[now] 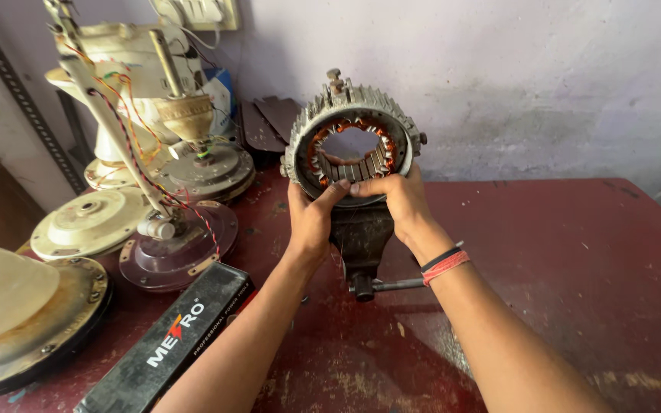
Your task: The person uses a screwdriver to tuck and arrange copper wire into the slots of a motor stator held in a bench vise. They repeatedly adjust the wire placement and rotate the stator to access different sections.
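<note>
I have both hands on the motor stator (pixel 353 136), a ribbed grey metal ring with copper windings inside, standing upright on the dark bench vise (pixel 361 233); my left hand (pixel 311 222) and right hand (pixel 401 200) are closed on its lower rim, thumbs inside the bore; I judge it is being seated; next calls for steadying it while the vise handle (pixel 395 285) turns.
</note>
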